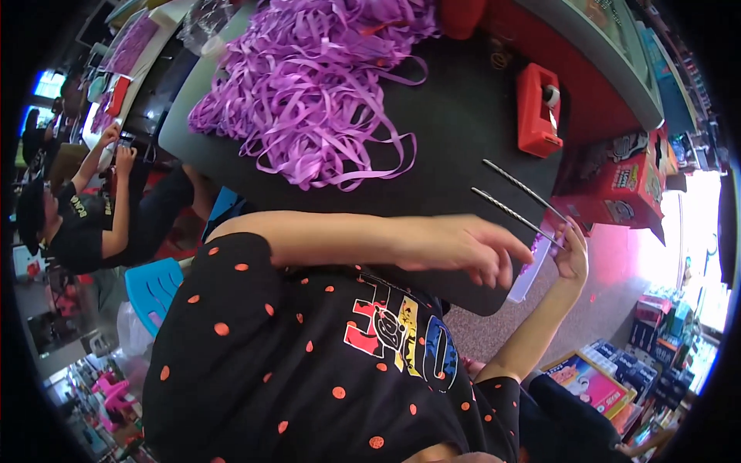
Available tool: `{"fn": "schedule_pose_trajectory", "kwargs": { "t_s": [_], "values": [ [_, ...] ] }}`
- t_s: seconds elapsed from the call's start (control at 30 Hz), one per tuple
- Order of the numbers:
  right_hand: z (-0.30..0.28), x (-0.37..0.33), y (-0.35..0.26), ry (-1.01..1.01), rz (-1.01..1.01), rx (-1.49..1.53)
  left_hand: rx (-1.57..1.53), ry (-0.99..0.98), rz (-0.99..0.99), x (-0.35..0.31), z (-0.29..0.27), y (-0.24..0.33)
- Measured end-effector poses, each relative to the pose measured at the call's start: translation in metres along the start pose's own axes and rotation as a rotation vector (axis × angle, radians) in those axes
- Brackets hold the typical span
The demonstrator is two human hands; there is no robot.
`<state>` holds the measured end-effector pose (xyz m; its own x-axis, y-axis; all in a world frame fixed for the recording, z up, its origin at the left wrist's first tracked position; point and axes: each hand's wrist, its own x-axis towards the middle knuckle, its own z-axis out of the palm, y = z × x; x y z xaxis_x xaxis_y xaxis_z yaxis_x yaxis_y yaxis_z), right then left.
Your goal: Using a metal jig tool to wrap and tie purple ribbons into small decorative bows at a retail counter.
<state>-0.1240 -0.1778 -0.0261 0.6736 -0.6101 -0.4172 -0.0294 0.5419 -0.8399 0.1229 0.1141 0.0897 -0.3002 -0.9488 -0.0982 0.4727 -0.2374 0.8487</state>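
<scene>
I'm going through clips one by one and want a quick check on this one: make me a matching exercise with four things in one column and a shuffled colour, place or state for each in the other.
Things
1. Ribbons
2. Tape dispenser
3. Two twisted metal rods
4. Slatted chair back

Descriptions
A. Held in the person's right hand
B. Light blue, near the person's left shoulder
C. Purple, in a tangled heap on the dark table
D. Red, with a roll in it

Pairs: 1-C, 2-D, 3-A, 4-B
</scene>
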Motion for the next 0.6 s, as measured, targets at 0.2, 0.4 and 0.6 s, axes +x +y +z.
{"fn": "schedule_pose_trajectory", "kwargs": {
  "t_s": [0.2,0.4,0.6],
  "values": [
    [-0.1,-0.013,0.054,0.237,0.006,-0.025,1.191,0.838,0.285,-0.097,-0.071,0.043],
    [-0.07,-0.037,0.066,0.744,-0.026,-0.361,1.924,0.939,0.296,-0.138,-0.148,0.063],
    [0.045,-0.071,0.016,0.814,-0.495,-0.402,2.115,0.761,0.4,-0.122,-0.178,0.059]
  ]
}}
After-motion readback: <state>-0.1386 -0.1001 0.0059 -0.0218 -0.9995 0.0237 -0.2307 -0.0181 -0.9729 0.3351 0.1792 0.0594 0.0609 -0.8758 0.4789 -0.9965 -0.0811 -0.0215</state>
